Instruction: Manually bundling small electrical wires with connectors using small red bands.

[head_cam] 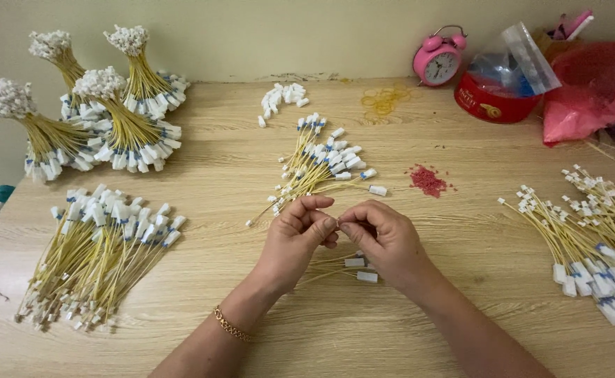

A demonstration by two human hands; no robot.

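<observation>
1. Left hand (295, 238) and right hand (384, 238) meet fingertip to fingertip above a wooden table (335, 329), pinching something too small to tell.
2. A few yellow wires (353, 263) with white connectors lie beneath them.

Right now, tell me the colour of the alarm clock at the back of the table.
Pink, with a white face; the alarm clock shows best in the head view.

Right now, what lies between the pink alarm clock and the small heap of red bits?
Head view: a tangle of yellow rubber bands lies on the wooden table between clock and red bits.
</observation>
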